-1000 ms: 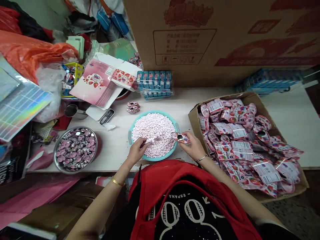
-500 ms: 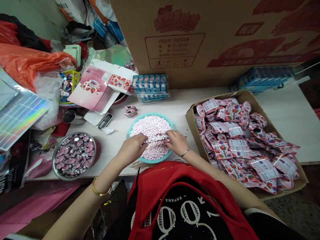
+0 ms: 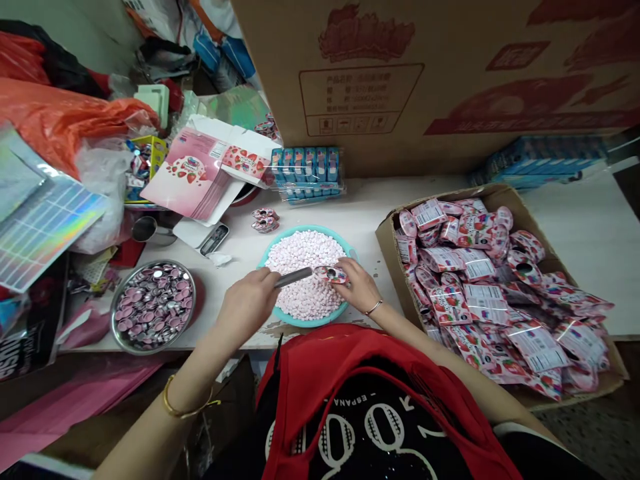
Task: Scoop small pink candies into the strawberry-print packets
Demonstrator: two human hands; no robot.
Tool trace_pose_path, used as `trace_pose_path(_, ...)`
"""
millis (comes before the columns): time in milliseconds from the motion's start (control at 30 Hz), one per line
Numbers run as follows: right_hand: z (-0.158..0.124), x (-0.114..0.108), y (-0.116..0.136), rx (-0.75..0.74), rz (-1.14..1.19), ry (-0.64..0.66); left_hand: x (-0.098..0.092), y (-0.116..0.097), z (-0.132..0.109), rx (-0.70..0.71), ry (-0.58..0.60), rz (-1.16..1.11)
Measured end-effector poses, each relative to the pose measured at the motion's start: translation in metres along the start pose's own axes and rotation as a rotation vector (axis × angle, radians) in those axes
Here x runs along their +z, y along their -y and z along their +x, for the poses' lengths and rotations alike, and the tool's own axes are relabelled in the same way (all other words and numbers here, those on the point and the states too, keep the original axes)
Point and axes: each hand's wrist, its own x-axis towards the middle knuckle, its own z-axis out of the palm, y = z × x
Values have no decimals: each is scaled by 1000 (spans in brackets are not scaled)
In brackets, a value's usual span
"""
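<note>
Steel bowl [image 3: 136, 345]: filled with pink-and-silver caps [image 3: 153, 308]; set well apart from both hands.
Left hand [image 3: 254, 293]: fingers closed around one end of a slim grey scoop [image 3: 295, 277]; a firm hold is suggested.
Scoop tip: pointed at the packet, just beside its near end (whether contact is made cannot be told).
Teal basin [image 3: 309, 323]: loaded with pale pink pellets [image 3: 309, 301]; positioned beneath scoop and packet.
Patterned packet [image 3: 333, 274]: held above the pellets, dark opening uppermost.
Right hand [image 3: 357, 288]: closed on the packet's far end by thumb and fingers.
Spill risk: pellets could be shed if the scoop is misaligned with the opening, or if the packet is tipped or squeezed.
Carton [image 3: 391, 248]: piled with similar packets [image 3: 483, 300]; could be knocked by the right forearm, being close beside it.
</note>
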Motion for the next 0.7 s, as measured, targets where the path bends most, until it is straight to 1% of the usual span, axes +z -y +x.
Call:
trace_pose_path(67,5,2,-6,54,155,-105,34,24,-9,-91,2,-65)
trace_pose_path(100,9,3,-9,109,226,-125,54,33,-12,-116,11,-95)
trace_pose_path(167,15,8,-11,233,343,-96,97,40,-11,-125,6,-174)
trace_pose_path(200,18,11,-12,285,384,-62,116,38,-7,-120,-12,-225)
trace_pose_path(267,22,20,-11,343,438,-10,149,25,6,-106,-66,-337)
trace_pose_path(333,24,30,-10,358,462,16,170,7,23,-102,-120,-426)
trace_pose_path(400,25,38,-7,355,480,40,182,-8,37,-104,-167,-490)
trace_pose_path(467,25,41,-2,344,496,48,188,-13,44,-91,-210,-564)
trace_pose_path(533,25,37,3,336,518,39,190,-10,44,-60,-243,-659)
trace_pose_path(600,23,27,8,316,526,22,189,-3,39,-24,-265,-746)
trace_pose_path(700,18,5,8,240,442,-44,178,9,31,28,-296,-830)
